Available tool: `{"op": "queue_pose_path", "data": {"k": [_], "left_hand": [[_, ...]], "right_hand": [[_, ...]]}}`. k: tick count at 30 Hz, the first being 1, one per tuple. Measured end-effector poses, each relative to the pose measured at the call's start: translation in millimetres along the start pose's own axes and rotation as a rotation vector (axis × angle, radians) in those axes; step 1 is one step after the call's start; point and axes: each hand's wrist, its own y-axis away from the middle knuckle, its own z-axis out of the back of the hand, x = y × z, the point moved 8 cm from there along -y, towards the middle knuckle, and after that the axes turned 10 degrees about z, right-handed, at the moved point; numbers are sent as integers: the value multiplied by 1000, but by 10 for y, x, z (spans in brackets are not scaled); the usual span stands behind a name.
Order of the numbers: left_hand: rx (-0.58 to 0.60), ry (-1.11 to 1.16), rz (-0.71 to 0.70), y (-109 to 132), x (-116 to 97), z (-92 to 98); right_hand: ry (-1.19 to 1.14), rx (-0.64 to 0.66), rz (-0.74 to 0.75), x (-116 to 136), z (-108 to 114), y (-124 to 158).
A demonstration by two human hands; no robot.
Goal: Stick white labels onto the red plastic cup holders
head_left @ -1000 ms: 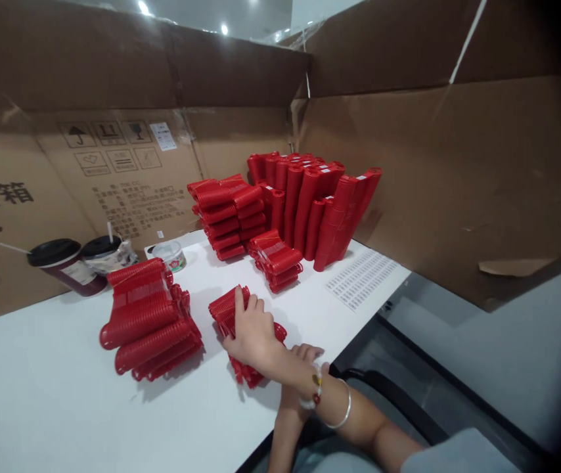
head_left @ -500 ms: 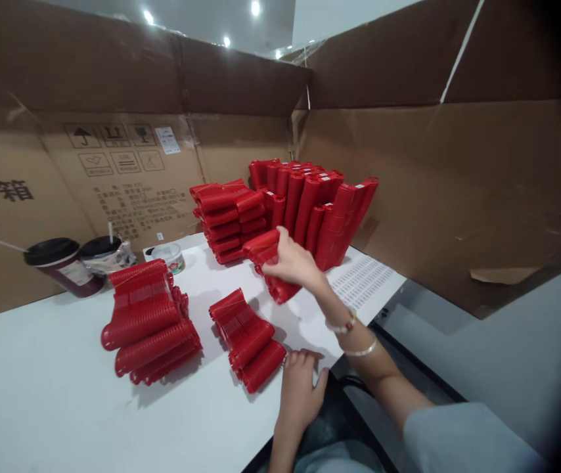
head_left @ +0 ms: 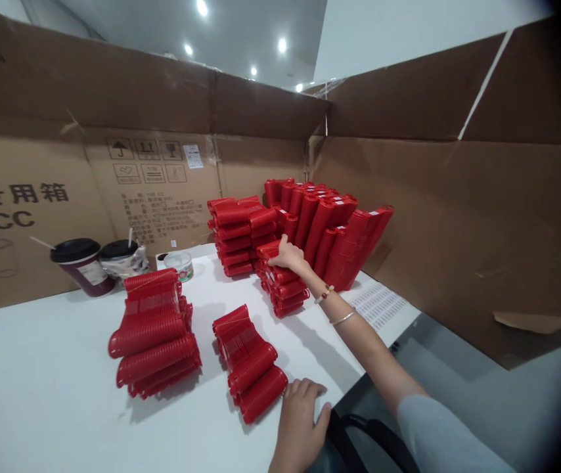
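The small red bundle (head_left: 249, 364) looks like ribbed plastic with a soft gloss. Left of it, the larger red bundle (head_left: 155, 335) shares that ridged sheen, while the upright red rolls (head_left: 317, 223) beyond it look smoother and satiny. Beneath it, the tabletop (head_left: 64, 394) is smooth and white. Behind it rise matt cardboard walls (head_left: 438, 217) with glossy clear tape (head_left: 216, 150). To its far left sits a dark plastic cup lid (head_left: 76, 249); to its right are printed paper (head_left: 381, 305), a shiny metal-looking bangle (head_left: 342, 318) and a matt cloth sleeve (head_left: 445, 437).
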Motion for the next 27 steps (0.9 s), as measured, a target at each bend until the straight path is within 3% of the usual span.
{"op": "queue_pose_path", "data": {"k": [6, 11, 13, 16, 18, 22, 27], "left_hand": [[16, -4, 29, -24, 0, 1], [6, 18, 16, -24, 20, -1], [2, 23, 15, -22, 23, -1], [4, 19, 17, -22, 15, -3], [9, 19, 17, -27, 15, -12], [7, 83, 18, -31, 107, -66], [10, 266, 56, -9, 276, -137]], "right_hand": [[0, -96, 3, 17, -62, 28], [-16, -171, 57, 59, 33, 83], [-14, -226, 107, 141, 117, 224], [-42, -309, 289, 425, 158, 651], [-71, -184, 426, 678, -48, 1005], [-4, 161, 445, 1022, -683, 1586], [67, 206, 324, 1214, -973, 1711]]}}
